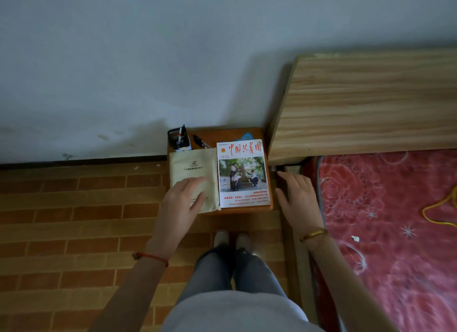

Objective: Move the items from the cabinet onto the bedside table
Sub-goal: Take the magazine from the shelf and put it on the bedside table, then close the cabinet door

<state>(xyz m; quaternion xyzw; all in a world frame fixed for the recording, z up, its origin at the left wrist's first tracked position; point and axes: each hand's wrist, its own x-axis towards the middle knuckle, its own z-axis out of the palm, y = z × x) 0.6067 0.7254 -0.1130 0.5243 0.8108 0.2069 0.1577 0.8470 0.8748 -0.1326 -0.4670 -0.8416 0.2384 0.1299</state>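
Observation:
A small brown bedside table (235, 133) stands against the wall beside the bed. On it lie a cream booklet (191, 167) at the left and a magazine with red characters and a photo (242, 173) at the right. My left hand (181, 203) rests flat on the cream booklet's lower part, fingers spread. My right hand (298, 199) hovers open just right of the table, over the gap by the bed, holding nothing. At the table's back stand a black pen holder (178, 140) and a black pen (200, 141).
A wooden headboard (366, 104) and a bed with a red patterned cover (395, 220) fill the right side. A yellow cord (437, 208) lies on the cover. Wood-pattern floor (74, 220) spreads left. A blue object (247, 135) peeks behind the magazine. My feet (232, 240) stand before the table.

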